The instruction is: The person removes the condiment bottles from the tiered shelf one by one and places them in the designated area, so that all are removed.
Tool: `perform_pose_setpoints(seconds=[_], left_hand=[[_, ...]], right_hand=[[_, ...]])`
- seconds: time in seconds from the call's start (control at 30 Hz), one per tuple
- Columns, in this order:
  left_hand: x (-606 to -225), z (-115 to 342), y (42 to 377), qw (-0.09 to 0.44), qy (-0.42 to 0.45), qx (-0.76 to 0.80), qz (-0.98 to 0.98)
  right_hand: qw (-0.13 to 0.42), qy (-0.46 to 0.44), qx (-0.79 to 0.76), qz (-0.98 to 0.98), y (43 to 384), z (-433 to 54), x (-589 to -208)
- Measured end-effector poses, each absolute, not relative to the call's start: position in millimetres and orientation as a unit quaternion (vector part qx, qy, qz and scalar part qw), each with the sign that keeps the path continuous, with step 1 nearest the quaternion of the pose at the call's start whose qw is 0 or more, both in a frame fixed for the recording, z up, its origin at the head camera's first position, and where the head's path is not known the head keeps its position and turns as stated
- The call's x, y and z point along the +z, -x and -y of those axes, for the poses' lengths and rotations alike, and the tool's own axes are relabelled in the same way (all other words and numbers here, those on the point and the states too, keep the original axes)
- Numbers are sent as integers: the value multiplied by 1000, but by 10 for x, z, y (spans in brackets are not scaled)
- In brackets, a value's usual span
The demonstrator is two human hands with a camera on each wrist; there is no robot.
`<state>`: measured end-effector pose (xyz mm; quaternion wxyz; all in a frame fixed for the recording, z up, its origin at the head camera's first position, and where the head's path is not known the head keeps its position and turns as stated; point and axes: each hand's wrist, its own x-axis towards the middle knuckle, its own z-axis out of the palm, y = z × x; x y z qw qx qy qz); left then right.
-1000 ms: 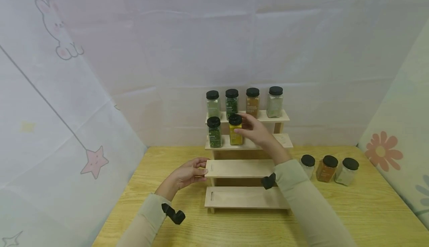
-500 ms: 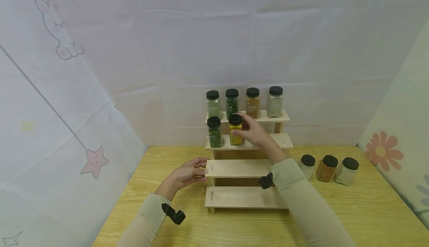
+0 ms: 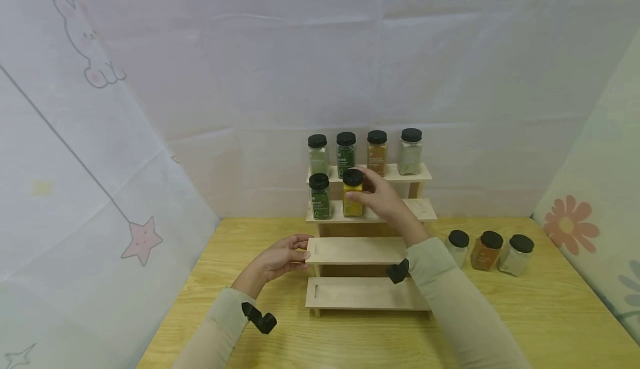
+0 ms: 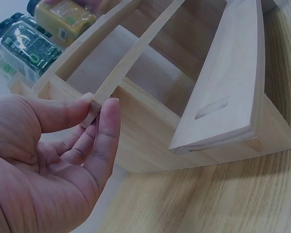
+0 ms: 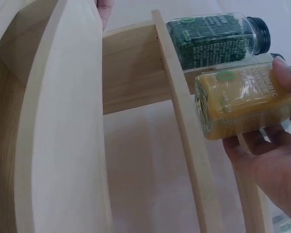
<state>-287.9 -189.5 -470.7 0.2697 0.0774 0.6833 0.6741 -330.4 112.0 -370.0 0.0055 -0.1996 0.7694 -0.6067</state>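
Observation:
My right hand (image 3: pixel 384 198) grips a spice jar of yellow turmeric powder (image 3: pixel 352 209) at the second tier from the top of a stepped wooden rack (image 3: pixel 357 251). In the right wrist view, the fingers and thumb hold the turmeric jar (image 5: pixel 247 99) near its lid, its base close to the shelf's front edge. Beside it on that tier stands a jar of green herbs (image 3: pixel 320 202), upright. My left hand (image 3: pixel 277 259) pinches the left end of the tier below; in the left wrist view, thumb and fingertips clasp that board (image 4: pixel 117 73).
Several black-lidded jars, one an orange-brown jar (image 3: pixel 377 158), line the top tier. To the rack's right on the wooden table (image 3: pixel 560 313) stand three more: a pale jar (image 3: pixel 458 252), a reddish-brown jar (image 3: pixel 486 255) and another pale jar (image 3: pixel 515 259). A fabric backdrop (image 3: pixel 280 80) hangs behind.
The right hand and the turmeric jar have shifted very slightly to the right along the second tier. The left hand keeps its hold on the rack.

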Motion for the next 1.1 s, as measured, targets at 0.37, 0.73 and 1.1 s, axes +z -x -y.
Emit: perform_pose_setpoints(seconds=[0.37, 0.73, 1.1], left_hand=[[-4712, 1915, 2860, 268, -68, 670, -689], [-4677, 1886, 2825, 255, -60, 664, -700], [-4635, 1850, 2824, 243, -59, 660, -709]], right_hand=[[18, 205, -604, -770, 3152, -1278, -3613], [-9, 218, -604, -767, 3006, -1471, -3555], [-30, 201, -592, -780, 2874, -1735, -3495]])
